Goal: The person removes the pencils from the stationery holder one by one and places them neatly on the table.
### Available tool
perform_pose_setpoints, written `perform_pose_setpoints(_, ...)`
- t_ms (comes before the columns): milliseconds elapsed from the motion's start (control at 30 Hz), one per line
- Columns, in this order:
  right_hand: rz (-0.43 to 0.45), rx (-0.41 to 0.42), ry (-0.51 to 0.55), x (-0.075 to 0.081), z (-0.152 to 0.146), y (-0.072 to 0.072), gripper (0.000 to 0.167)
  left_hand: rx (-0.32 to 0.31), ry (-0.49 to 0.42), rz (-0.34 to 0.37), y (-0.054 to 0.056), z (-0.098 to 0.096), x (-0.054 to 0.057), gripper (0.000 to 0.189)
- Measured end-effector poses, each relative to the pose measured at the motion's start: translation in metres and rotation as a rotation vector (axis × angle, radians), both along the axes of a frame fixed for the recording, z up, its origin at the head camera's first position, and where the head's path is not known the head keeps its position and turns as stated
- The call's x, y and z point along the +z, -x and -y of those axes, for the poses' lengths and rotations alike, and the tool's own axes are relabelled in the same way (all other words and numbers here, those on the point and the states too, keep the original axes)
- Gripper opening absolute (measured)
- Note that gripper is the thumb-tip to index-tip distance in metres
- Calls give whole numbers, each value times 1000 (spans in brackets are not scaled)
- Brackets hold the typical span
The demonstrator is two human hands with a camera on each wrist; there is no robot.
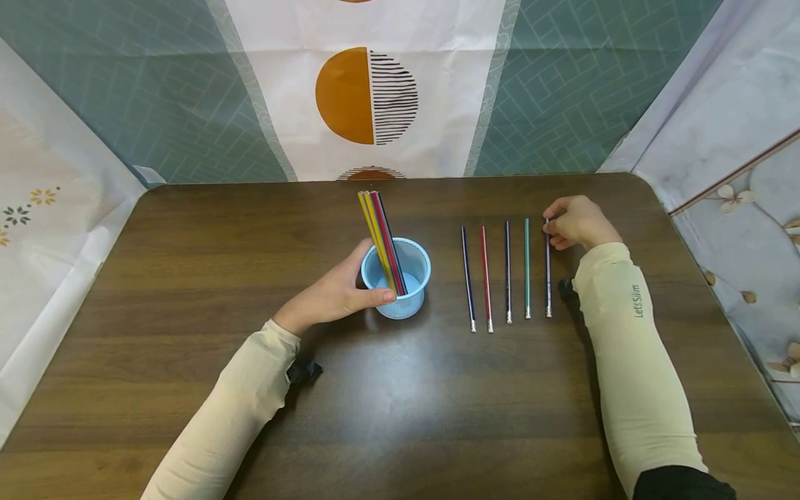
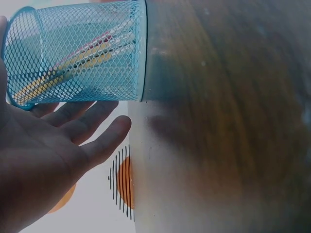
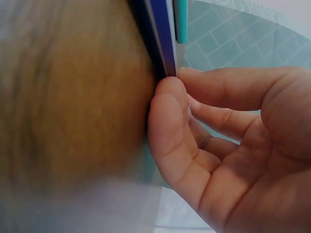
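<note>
A light blue mesh pencil cup [image 1: 403, 307] stands on the table with several pencils [image 1: 382, 239], yellow, red and dark, leaning inside it. My left hand [image 1: 337, 292] holds the cup from its left, thumb across the near rim; the left wrist view shows fingers [image 2: 92, 121] alongside the mesh wall. At the right, my right hand [image 1: 578, 222] pinches the far end of a blue-purple pencil [image 1: 548, 278] between thumb and fingertips. That pencil lies at the right end of a row with a green pencil [image 1: 527, 271], a dark blue one [image 1: 507, 274], a red one [image 1: 486, 281] and a navy one [image 1: 468, 281].
The brown wooden table [image 1: 187, 361] ends at a patterned cloth backdrop [image 1: 375, 160]. White cloths hang on the left and right. A dark strap piece [image 1: 305, 372] shows at the left wrist.
</note>
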State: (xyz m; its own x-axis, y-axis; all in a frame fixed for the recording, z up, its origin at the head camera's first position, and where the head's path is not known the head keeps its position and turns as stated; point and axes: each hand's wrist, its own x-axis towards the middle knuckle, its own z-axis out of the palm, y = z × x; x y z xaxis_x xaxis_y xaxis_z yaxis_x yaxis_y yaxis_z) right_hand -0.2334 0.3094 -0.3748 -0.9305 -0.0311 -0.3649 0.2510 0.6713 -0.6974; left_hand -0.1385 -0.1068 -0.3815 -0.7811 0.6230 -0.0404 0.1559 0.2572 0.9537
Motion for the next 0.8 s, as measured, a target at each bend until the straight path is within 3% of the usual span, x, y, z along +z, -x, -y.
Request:
perform_pose_setpoints(200, 1, -2, -11, -2, 1, 2, 28, 4, 20, 27, -1, 0, 3, 85)
perform_pose_setpoints(433, 7, 8, -22, 3, 2, 3, 29, -2, 0, 29, -10, -3, 29, 81)
perform_pose_setpoints(600, -5, 25, -40, 13, 5, -1, 33, -8, -21, 22, -11, -3, 30, 81)
perform_pose_setpoints(800, -139, 108, -76, 41, 20, -12, 35, -13, -34, 23, -9, -3, 25, 80)
